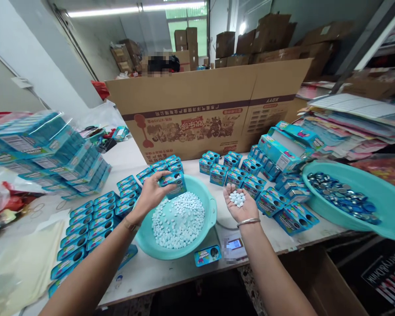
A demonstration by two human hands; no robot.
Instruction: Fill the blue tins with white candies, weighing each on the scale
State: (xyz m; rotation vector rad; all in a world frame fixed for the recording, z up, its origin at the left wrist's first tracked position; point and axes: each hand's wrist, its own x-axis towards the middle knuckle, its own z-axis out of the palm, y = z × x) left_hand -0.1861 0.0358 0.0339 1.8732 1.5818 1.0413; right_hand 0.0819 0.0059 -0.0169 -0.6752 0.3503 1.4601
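Observation:
My left hand (154,193) grips a small blue candy box (176,184) between thumb and fingers, over the far rim of a turquoise basin (202,232). Many pale blue candies (177,219) lie in that basin. Palm up, my right hand (242,210) cups a small heap of the same candies (238,198) over the area behind a digital scale (235,244). The scale's lit display appears to read 0.0. One candy box (207,255) lies at the table's front edge, between basin and scale.
Rows of blue boxes stand left (100,215) and right (246,175) of the basin. Wrapped box stacks (52,149) rise at far left. A second basin (391,219) holds shiny blue-and-silver pieces (342,193). A large carton (210,114) closes off the back.

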